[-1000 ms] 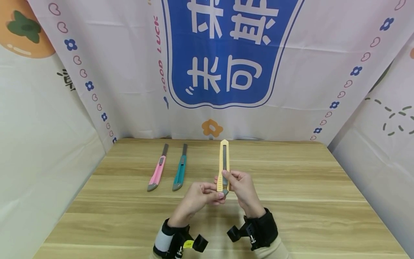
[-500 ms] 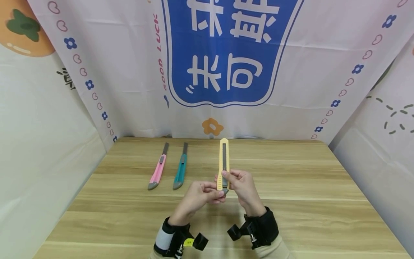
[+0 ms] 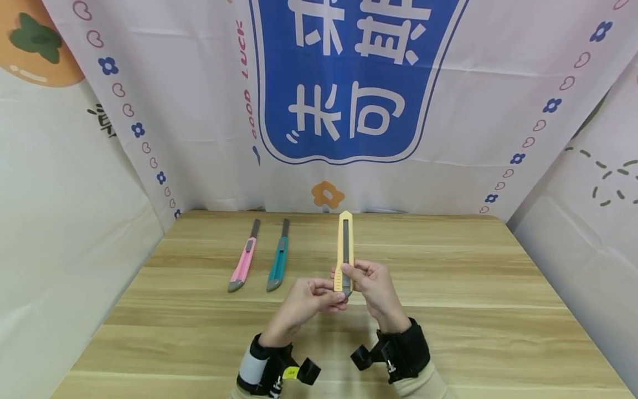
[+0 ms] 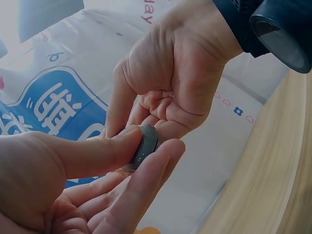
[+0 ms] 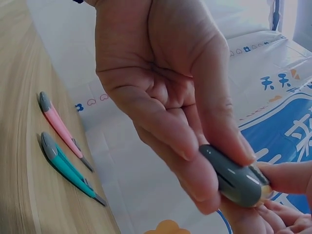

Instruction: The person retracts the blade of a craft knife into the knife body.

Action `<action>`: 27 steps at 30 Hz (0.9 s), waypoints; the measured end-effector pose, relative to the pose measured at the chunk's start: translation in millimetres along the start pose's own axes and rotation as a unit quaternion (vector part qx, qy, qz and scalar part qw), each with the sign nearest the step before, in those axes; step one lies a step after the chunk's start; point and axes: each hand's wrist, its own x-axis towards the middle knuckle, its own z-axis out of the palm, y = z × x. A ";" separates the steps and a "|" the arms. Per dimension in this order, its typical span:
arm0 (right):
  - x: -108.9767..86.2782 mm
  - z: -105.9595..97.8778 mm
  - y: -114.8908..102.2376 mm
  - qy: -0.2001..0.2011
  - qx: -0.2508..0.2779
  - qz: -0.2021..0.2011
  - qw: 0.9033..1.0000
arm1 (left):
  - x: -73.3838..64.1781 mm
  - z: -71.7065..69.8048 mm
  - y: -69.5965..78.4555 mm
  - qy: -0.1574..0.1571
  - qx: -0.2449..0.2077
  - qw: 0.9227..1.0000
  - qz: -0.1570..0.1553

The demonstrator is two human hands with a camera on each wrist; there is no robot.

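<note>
A yellow utility knife (image 3: 346,238) is held up between both hands over the table, its pointed end toward the back wall and no blade protruding. My left hand (image 3: 309,300) pinches its lower end between thumb and fingers. With the thumb on the grey strip in the slot, my right hand (image 3: 375,288) grips the lower body from the other side. Both wrist views show the grey end cap (image 4: 147,146) near the fingers. Left of the hands, a teal utility knife (image 3: 277,263) and a pink utility knife (image 3: 244,260) lie side by side with blades extended.
The wooden table (image 3: 473,293) meets a white printed cloth (image 3: 214,138) hanging behind it, with more cloth at both sides. A black camera strap (image 3: 406,352) wraps the right wrist, and another band (image 3: 254,368) wraps the left.
The grey strip in the yellow knife's slot sits slightly lower, so the small gap above the end cap has closed. Both hands keep nearly the same place; the other knives lie still.
</note>
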 end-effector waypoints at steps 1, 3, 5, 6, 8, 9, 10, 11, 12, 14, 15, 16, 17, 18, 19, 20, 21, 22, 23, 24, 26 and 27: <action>0.1 0.0 0.2 0.002 0.000 0.002 1.000 | 0.0 0.2 -0.2 0.000 0.003 1.000 0.001; 0.0 -0.7 0.5 0.005 0.003 0.007 1.000 | -0.2 1.3 -0.6 0.002 0.018 1.000 0.009; 0.3 -1.8 1.0 0.011 0.003 0.013 1.000 | 0.0 4.0 -1.6 0.015 0.065 0.997 0.037; 0.4 -2.5 1.2 0.014 0.001 0.016 1.000 | 0.1 6.0 -2.1 0.030 0.100 0.993 0.057; 0.7 -3.8 1.3 0.023 0.003 0.023 0.999 | 0.0 11.4 -2.9 0.076 0.168 0.978 0.099; 0.9 -4.2 1.3 0.027 0.006 0.025 0.999 | -0.1 14.6 -3.3 0.105 0.202 0.966 0.121; 1.2 -4.6 1.3 0.034 0.007 0.029 0.999 | -0.3 17.7 -3.8 0.134 0.234 0.953 0.141; 1.5 -4.9 1.3 0.040 0.011 0.032 0.999 | -0.5 21.1 -3.8 0.164 0.257 0.939 0.156; 1.6 -4.9 1.0 0.044 0.015 0.035 0.998 | -1.0 24.4 -3.6 0.186 0.269 0.930 0.169; 2.0 -4.7 0.8 0.055 0.016 0.036 0.998 | -1.1 30.1 -4.0 0.216 0.284 0.914 0.192; 2.3 -4.5 1.1 0.060 0.014 0.036 0.997 | -1.0 32.5 -4.2 0.230 0.295 0.905 0.204; 2.6 -4.3 1.4 0.065 0.012 0.036 0.997 | -0.6 34.3 -4.9 0.240 0.300 0.898 0.213; 2.8 -3.8 1.7 0.068 0.011 0.035 0.997 | -0.2 36.2 -5.5 0.249 0.305 0.892 0.221; 3.0 -3.4 2.0 0.071 0.008 0.034 0.997 | 0.1 37.5 -6.4 0.256 0.309 0.887 0.228; 3.1 -2.8 2.3 0.074 0.005 0.034 0.997 | 0.6 38.4 -7.7 0.262 0.311 0.883 0.234; 3.1 -2.1 2.5 0.076 0.006 0.033 0.997 | 1.1 39.3 -8.6 0.268 0.314 0.878 0.241; 3.2 -1.4 2.8 0.079 0.007 0.033 0.996 | 1.6 39.9 -9.6 0.273 0.315 0.875 0.246; 3.1 -0.5 2.9 0.080 0.008 0.033 0.996 | 2.2 40.3 -10.6 0.276 0.315 0.873 0.248; 2.8 0.4 2.8 0.081 0.008 0.033 0.996 | 2.5 40.7 -11.4 0.279 0.316 0.871 0.251; 2.7 1.1 3.0 0.082 0.005 0.031 0.996 | 3.0 41.0 -12.0 0.282 0.317 0.870 0.252; 2.5 2.6 3.4 0.084 0.004 0.029 0.996 | 3.7 41.2 -12.6 0.286 0.320 0.867 0.252; 2.5 3.2 3.6 0.085 0.003 0.028 0.996 | 3.9 41.2 -12.9 0.288 0.321 0.867 0.250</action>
